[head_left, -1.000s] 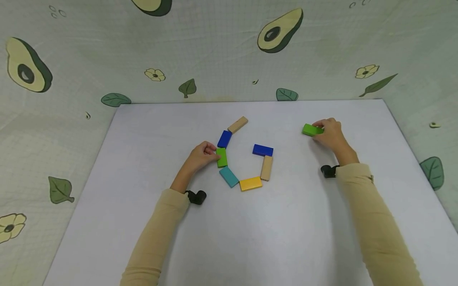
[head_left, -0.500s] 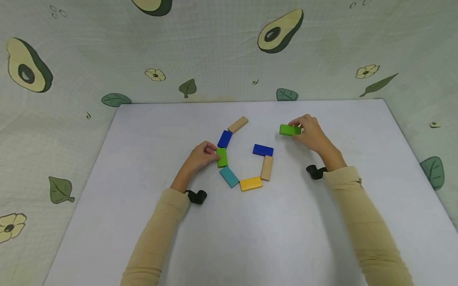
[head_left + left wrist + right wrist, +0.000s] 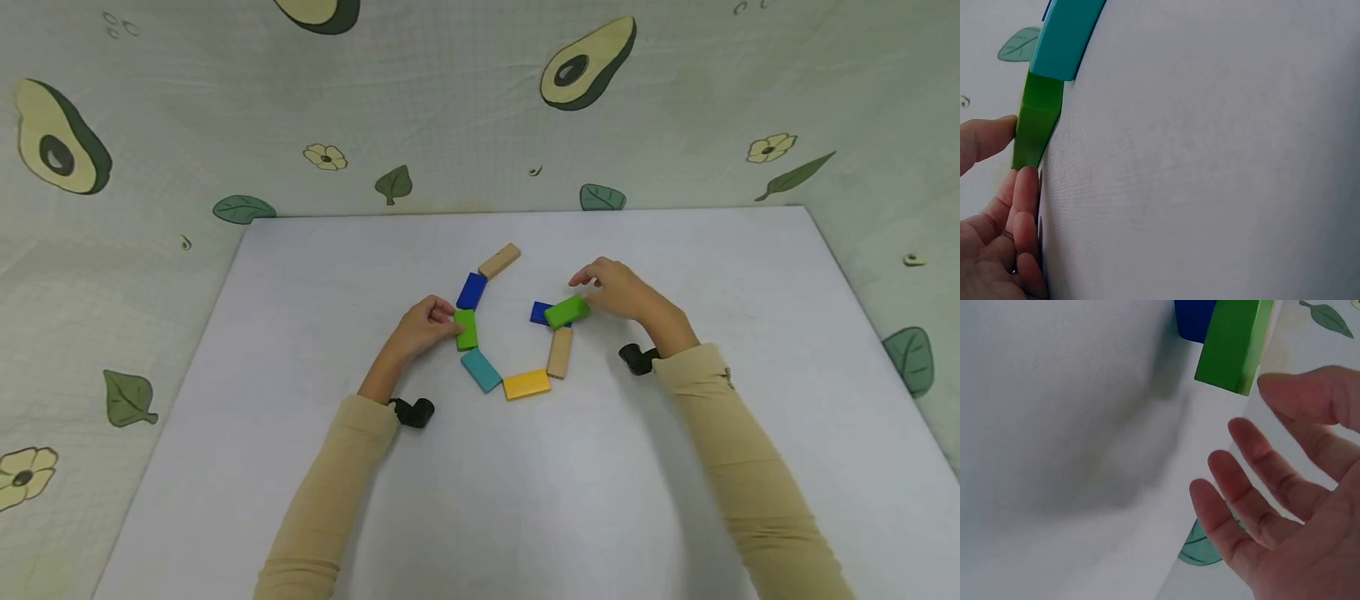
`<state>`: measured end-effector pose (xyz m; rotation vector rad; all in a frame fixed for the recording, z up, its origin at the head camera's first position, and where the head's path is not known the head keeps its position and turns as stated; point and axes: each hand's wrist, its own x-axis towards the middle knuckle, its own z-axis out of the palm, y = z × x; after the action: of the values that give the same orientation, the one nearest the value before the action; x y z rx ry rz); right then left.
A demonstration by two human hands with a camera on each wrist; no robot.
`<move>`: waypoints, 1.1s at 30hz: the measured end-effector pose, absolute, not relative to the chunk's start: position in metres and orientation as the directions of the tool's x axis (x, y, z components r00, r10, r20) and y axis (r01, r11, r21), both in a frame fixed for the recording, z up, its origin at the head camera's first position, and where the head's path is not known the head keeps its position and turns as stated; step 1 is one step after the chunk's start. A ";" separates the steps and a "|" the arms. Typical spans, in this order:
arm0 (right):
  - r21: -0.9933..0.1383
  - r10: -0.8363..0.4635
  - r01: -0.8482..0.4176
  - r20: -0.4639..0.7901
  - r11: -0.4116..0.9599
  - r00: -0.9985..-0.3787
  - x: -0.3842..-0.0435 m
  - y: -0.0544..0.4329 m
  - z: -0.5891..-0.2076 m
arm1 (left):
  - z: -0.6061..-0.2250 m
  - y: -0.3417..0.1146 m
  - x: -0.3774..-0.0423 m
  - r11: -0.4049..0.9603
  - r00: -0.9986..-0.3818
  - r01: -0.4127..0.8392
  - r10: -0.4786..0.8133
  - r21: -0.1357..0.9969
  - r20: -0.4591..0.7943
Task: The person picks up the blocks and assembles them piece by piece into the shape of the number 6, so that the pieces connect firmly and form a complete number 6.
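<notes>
My left hand (image 3: 424, 327) is at a flat-lying green block (image 3: 466, 330); in the left wrist view the thumb presses on this green block (image 3: 1035, 128) and the fingertips touch its side. My right hand (image 3: 618, 290) hovers beside a second green block (image 3: 567, 312), which lies slantwise on top of a blue block (image 3: 538, 312). In the right wrist view the fingers of the right hand (image 3: 1291, 475) are spread, and the thumb tip is close to the end of the upper green block (image 3: 1229, 353). Whether the thumb touches it, I cannot tell.
A curved row of blocks lies on the white table (image 3: 525, 500): natural wood (image 3: 499, 261), blue (image 3: 472, 291), teal (image 3: 481, 370), yellow (image 3: 527, 384) and another natural wood block (image 3: 559, 353). An avocado-print cloth (image 3: 465, 100) hangs behind the table.
My right hand has carried the second green block leftward and set it on the blue block, and its fingers have come off it. The left hand has stayed in place.
</notes>
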<state>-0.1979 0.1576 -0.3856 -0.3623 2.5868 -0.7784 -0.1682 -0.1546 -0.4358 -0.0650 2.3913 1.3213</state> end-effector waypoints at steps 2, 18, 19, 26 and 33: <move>-0.587 -0.396 -0.144 -0.326 0.797 -0.859 -0.198 0.158 -0.390 | -0.436 -0.154 -0.168 0.552 -0.918 -0.230 0.151 0.801 -0.367; -0.575 -0.466 -0.246 -0.272 0.781 -0.842 -0.193 0.155 -0.395 | -0.435 -0.154 -0.168 0.555 -0.918 -0.221 0.158 0.802 -0.363; -0.571 -0.471 -0.259 -0.262 0.779 -0.842 -0.194 0.154 -0.395 | -0.435 -0.154 -0.168 0.558 -0.919 -0.218 0.159 0.801 -0.361; -0.563 -0.494 -0.302 -0.225 0.769 -0.840 -0.197 0.136 -0.390 | -0.435 -0.154 -0.168 0.549 -0.916 -0.236 0.150 0.802 -0.372; -0.560 -0.509 -0.315 -0.232 0.767 -0.829 -0.201 0.108 -0.389 | -0.436 -0.155 -0.169 0.553 -0.915 -0.239 0.147 0.799 -0.376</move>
<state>-0.2008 0.1083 -0.3887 -0.6295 2.5897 -0.7258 -0.1686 -0.1545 -0.4362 -0.0744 2.3898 1.3169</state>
